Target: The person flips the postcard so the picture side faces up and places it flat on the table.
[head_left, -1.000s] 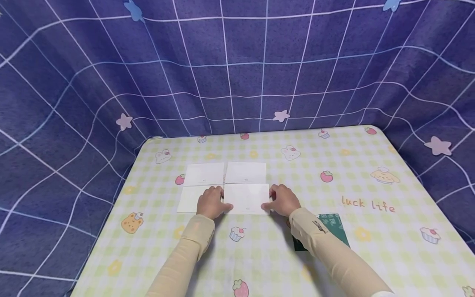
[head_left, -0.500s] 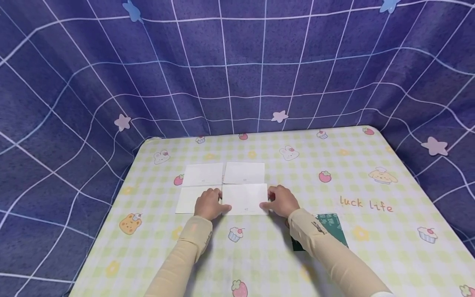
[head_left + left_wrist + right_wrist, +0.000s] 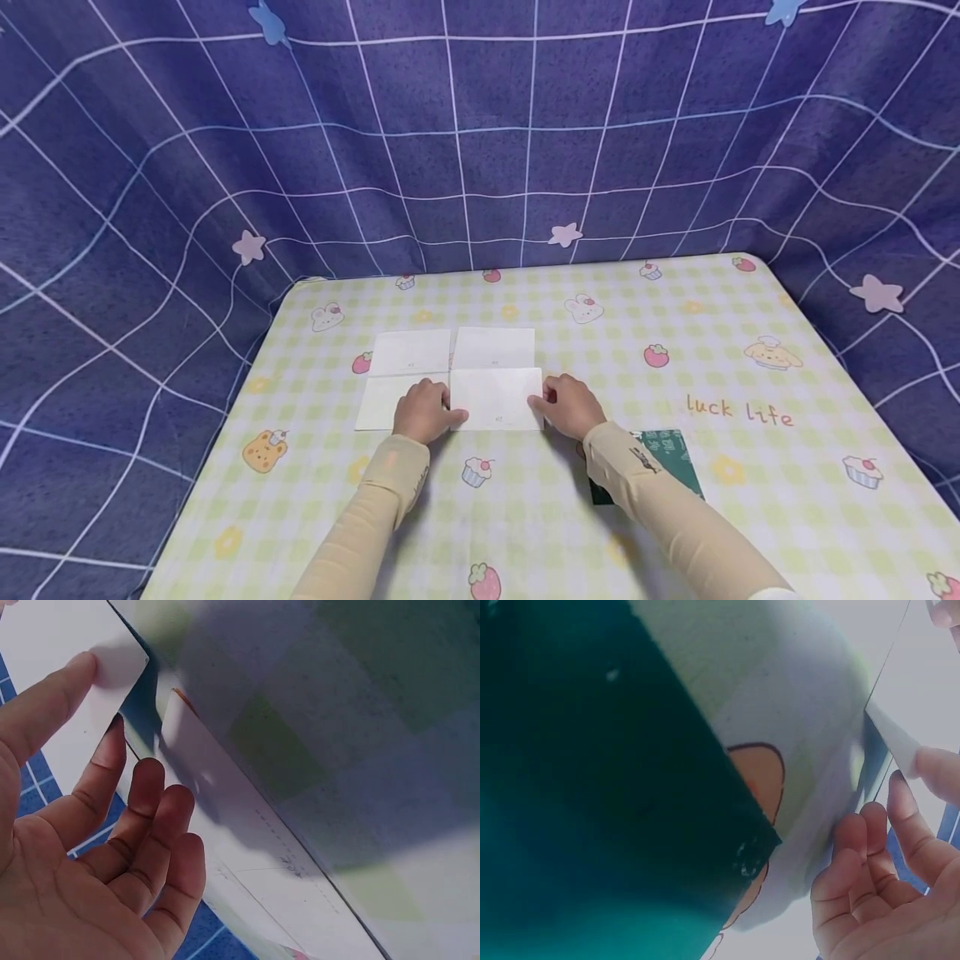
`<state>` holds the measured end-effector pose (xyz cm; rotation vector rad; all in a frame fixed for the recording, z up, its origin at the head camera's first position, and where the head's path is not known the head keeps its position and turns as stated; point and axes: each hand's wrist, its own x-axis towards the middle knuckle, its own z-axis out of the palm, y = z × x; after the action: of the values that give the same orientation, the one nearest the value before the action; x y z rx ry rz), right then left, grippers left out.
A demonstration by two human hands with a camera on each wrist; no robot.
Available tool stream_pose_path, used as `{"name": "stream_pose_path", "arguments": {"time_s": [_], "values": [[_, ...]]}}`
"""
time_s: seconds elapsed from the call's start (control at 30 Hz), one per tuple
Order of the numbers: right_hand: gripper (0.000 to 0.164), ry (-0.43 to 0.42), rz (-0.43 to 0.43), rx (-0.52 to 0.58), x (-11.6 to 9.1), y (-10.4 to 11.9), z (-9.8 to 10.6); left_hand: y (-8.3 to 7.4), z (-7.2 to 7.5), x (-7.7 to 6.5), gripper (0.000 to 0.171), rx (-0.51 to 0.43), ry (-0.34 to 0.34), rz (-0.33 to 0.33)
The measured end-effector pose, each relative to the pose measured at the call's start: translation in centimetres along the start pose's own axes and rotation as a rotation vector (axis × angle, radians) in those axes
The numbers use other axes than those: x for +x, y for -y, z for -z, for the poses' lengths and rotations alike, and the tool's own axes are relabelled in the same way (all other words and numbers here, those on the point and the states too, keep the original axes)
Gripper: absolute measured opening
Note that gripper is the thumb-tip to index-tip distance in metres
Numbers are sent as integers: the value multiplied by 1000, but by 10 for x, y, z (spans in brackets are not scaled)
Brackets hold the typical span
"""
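Note:
In the head view, a white card (image 3: 497, 400) with tiny print near its lower edge is held between both hands. My left hand (image 3: 424, 412) pinches its left side. In the left wrist view the thumb (image 3: 82, 671) lies on top of the card and the index finger is beneath its edge. My right hand (image 3: 573, 406) pinches the opposite side, thumb on top. From the right wrist view, this side of the card (image 3: 896, 742) is tilted up off the cloth. The left hand partly covers another white card (image 3: 378, 403) lying beside it.
Two more white cards lie behind, one at the left (image 3: 410, 352) and one at the right (image 3: 495, 346). A dark green card (image 3: 671, 458) with white writing lies partly under the right forearm. A checked tablecloth (image 3: 570, 533) covers the table; a blue curtain (image 3: 480, 158) hangs behind.
The held card has shifted slightly away from me and up, and its far edge covers a little more of the card behind. Both hands stay almost in place.

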<state>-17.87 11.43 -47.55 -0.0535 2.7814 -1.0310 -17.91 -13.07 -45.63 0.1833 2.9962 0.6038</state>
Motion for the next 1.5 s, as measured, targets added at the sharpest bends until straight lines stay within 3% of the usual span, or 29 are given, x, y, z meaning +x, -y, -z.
{"name": "stream_pose_path", "arguments": {"time_s": [0.23,0.5,0.83,1.07,1.5], "values": [[33,-4,18,-18,-1,-1,4,-3,-1,5,36,-5,32,35],[34,-16,31,-21,-4,-3,12,-10,3,6,35,-6,40,24],[33,-26,0,-12,-7,-7,22,-20,6,7,33,7,26,-26],[32,-25,2,-21,-10,-12,30,-29,5,8,29,-11,35,-16],[31,-54,24,-9,-16,-26,39,-42,2,7,24,11,7,-68]]}}
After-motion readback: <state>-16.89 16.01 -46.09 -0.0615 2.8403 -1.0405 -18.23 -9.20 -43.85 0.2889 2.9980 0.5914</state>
